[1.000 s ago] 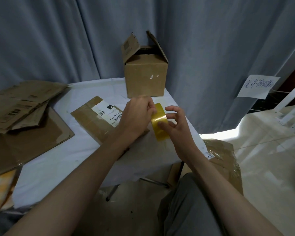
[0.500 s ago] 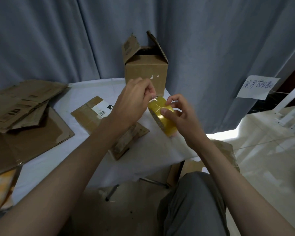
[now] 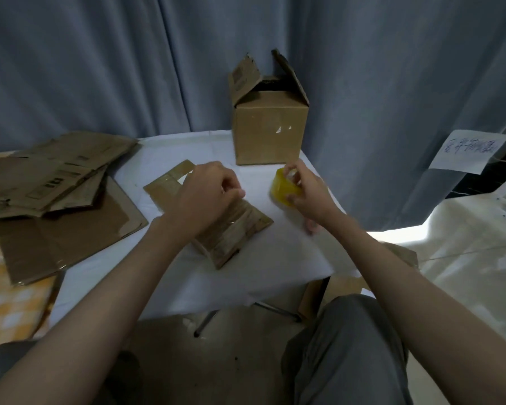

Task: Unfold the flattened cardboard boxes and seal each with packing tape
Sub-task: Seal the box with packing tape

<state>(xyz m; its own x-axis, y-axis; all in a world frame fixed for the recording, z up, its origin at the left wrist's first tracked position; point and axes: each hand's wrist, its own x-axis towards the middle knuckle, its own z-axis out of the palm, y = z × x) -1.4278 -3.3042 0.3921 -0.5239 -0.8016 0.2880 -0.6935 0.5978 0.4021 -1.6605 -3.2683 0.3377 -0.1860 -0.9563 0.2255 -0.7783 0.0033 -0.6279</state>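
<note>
Gripping the yellow tape roll (image 3: 284,190), the right hand (image 3: 306,197) has its fingers curled round it above the desk (image 3: 275,258), just in front of the open box (image 3: 270,133). The left hand (image 3: 208,194) hovers over a flat box (image 3: 231,232), fingertips pinched together; whether tape is between them cannot be told. More flattened boxes (image 3: 50,173) lie stacked at the left.
</note>
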